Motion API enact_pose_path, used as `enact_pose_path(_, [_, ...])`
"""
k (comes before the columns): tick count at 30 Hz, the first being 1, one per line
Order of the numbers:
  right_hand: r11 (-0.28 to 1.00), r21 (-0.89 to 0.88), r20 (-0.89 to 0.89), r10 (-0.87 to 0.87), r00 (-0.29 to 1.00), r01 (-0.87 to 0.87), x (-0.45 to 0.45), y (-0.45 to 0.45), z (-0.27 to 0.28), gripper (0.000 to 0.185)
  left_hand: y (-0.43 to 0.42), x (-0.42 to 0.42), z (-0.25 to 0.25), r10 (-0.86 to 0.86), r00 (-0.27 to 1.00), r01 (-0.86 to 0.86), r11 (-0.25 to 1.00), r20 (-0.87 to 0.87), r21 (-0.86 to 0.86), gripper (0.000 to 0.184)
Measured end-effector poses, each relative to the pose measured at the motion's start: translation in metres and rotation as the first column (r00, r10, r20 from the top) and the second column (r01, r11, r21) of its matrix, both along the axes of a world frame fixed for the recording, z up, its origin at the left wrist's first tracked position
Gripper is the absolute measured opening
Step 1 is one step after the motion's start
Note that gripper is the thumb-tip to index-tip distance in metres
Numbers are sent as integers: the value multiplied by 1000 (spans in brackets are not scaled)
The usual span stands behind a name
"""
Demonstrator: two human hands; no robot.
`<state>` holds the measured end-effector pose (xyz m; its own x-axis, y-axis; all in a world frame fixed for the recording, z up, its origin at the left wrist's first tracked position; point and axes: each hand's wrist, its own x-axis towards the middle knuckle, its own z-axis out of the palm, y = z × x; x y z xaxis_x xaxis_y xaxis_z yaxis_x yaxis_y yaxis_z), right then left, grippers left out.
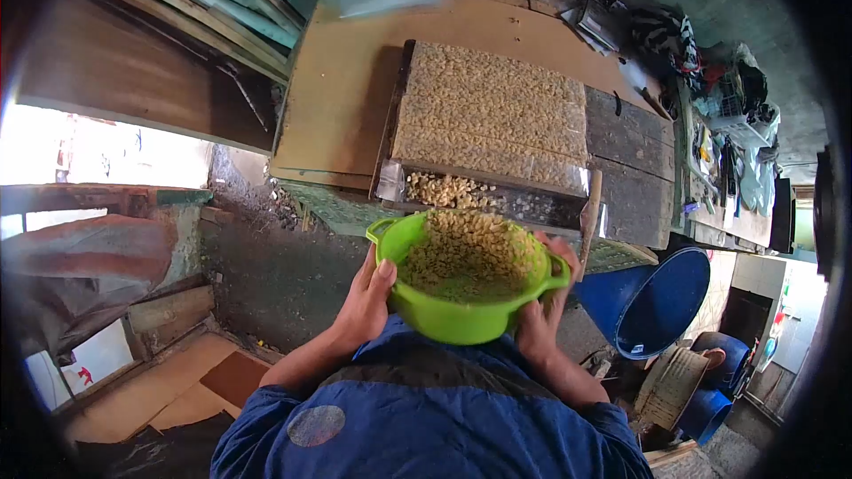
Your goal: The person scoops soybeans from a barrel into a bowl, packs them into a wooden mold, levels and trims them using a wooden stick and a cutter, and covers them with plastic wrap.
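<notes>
Between my two hands is a bright green two-handled bowl, tilted toward the table. Pale, flaky or nut-like bits cling to its far inner wall and lie in its bottom. My left hand grips the bowl's left side, thumb at the rim below one handle. At the opposite side, my right hand is wrapped round the wall near the other handle. Just beyond the bowl lies a wide tray of similar pale pieces, seemingly under clear film. A loose heap sits along its near edge.
The tray rests on a brown board-topped table. A wooden stick stands at the tray's right corner. A blue barrel is at the right, near the table. Planks lean at upper left. Tools and bags crowd the far right.
</notes>
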<state>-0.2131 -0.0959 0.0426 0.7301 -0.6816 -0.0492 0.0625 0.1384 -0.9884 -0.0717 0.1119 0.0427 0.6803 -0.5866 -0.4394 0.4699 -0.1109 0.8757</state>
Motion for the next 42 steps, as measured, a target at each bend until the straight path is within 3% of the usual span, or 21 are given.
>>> enact_pose_path(3, [978,-207,-142,2,990,-31,-16,-5,5,90,-2,-6,5,-48,999,47,996,-14,-82,57])
enact_pose_path(7, [1000,-26,-39,-2,999,1,-19,-14,-13,88,-29,-2,-7,-55,996,53,998,-67,-28,56])
enact_pose_path(9, [999,-33,-47,-14,999,12,-26,-18,-14,89,-34,-6,-9,-53,991,46,997,-123,-64,57])
enact_pose_path(13, [998,-40,20,-47,999,48,-29,-19,12,91,-36,-11,1,-95,993,94,995,-76,-17,60])
enact_pose_path(16, [998,35,-29,-59,998,60,-35,-32,11,92,-38,-19,-4,-113,990,104,989,-86,-105,65])
enact_pose_path(19, [997,0,-31,-79,996,79,-43,-39,-2,93,-62,-14,-14,-147,984,149,989,-98,9,70])
enact_pose_path(23, [994,-48,-90,-106,990,102,-57,-48,-7,97,-72,-21,-6,-157,977,163,986,-146,26,68])
enact_pose_path(27, [981,-118,22,-151,988,153,-62,-54,7,101,-83,-29,-3,-168,975,160,985,-142,-66,64])
enact_pose_path(30, [989,9,-57,-144,988,145,-67,-66,-1,101,-100,-30,-20,-169,965,161,985,-203,-53,63])
enact_pose_path(35, [986,-38,-74,-167,983,164,-82,-77,-4,99,-115,-42,-26,-156,939,106,979,-305,-175,61])
enact_pose_path(39, [983,-43,-61,-180,982,177,-83,-89,18,94,-111,-54,-31,-219,954,182,966,-207,-183,62])
enact_pose_path(42, [979,-48,-92,-201,975,197,-83,-96,14,94,-136,-47,-28,-165,930,89,968,-328,-234,65])
